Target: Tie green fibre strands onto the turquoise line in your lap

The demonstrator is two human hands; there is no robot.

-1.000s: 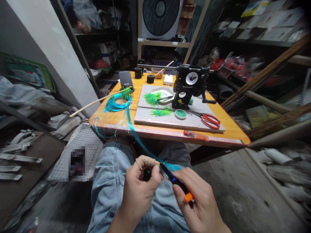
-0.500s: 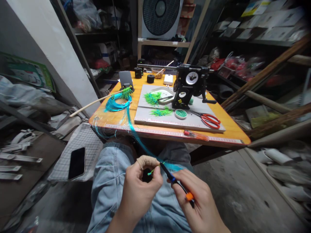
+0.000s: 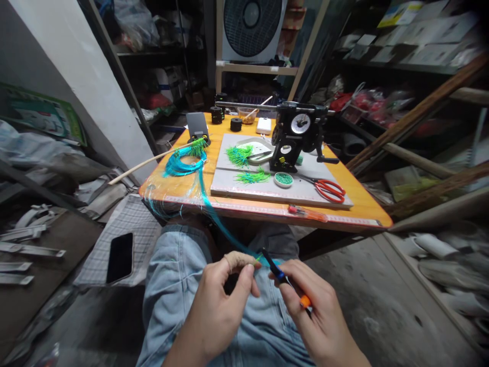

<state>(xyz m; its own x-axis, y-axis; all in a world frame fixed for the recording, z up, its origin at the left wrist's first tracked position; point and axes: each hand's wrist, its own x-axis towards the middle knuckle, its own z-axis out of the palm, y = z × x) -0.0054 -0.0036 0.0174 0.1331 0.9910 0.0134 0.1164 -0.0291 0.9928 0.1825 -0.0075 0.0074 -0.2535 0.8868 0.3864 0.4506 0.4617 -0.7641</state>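
Observation:
Over my lap, my left hand (image 3: pixel 225 298) is closed, thumb and forefinger pinching a small green strand (image 3: pixel 259 258). Tan tape wraps its forefinger. My right hand (image 3: pixel 313 300) grips a slim black tool (image 3: pixel 272 261) with a blue band and an orange part; its exact kind is unclear. The tool's tip is just right of the left fingertips, close to the green strand. A bundle of blue line (image 3: pixel 217 219) runs from the blue coil (image 3: pixel 179 165) on the table down behind both hands.
On the table (image 3: pixel 367 209) stand a black crank machine (image 3: pixel 290 135), a dish of green beads (image 3: pixel 283 179), red-handled scissors (image 3: pixel 330 189) and green-blue strand bunches (image 3: pixel 239 155). A wooden stick (image 3: pixel 148 160) juts out left. A phone (image 3: pixel 120 258) lies on checked cloth.
The tool in my right hand has moved slightly right, away from the left fingertips. The green strand's hanging end with its small knob no longer shows below my left thumb.

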